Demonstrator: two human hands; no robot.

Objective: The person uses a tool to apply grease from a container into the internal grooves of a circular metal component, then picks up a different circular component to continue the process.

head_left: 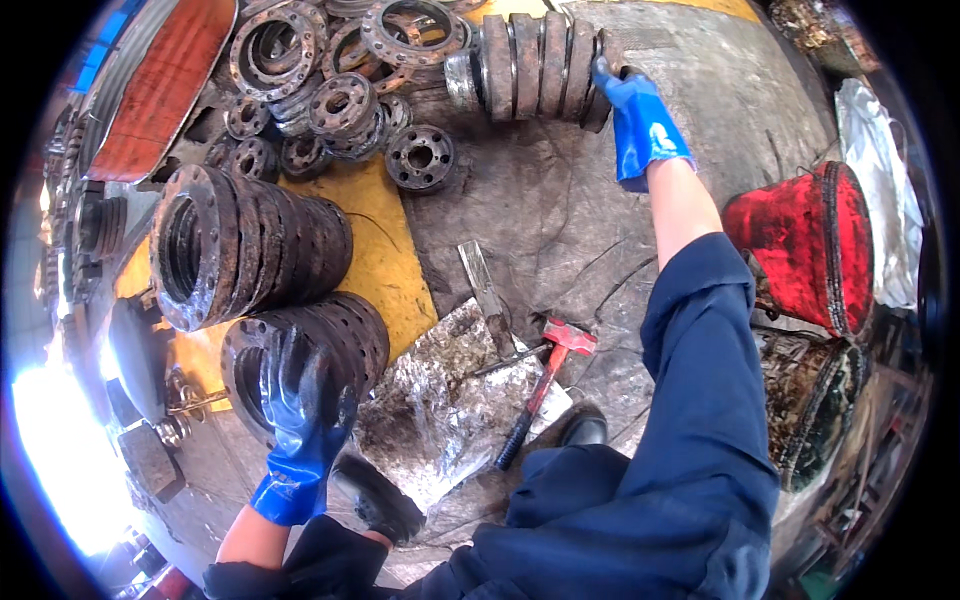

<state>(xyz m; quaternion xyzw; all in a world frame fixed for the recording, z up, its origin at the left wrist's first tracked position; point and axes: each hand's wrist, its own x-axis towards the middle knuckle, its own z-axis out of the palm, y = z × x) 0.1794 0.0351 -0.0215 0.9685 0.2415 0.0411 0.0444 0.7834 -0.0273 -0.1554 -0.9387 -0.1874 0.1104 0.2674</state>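
Toward the upper left, a long orange-red panel [165,90] leans at a slant beyond the metal parts. Below it lies a thick stack of rusty rings [265,240] on its side, its round opening turned left. Just beneath, a second stack of rings [335,340], with bolt holes along the rims, touches or nearly touches the first. Over its near left end lies the left hand [308,395] in a blue glove, its fingers darkened with grease and reaching across the ring's face.

Further right, a pile of smaller rings and discs [350,125] fills the upper part, with a yellow sheet [385,230] under some of them. Lower down, a grimy, crumpled plastic sheet [420,390] carries part of a red-headed hammer [535,405]; a flat metal bar [480,280] lies above. At the top, a row of thick discs [552,70] stands on edge, and the gloved right hand [640,120] touches its right end. Whether either glove grips or merely rests, I cannot tell. Rightmost stand a red bucket [790,245] and pale plastic [880,190].
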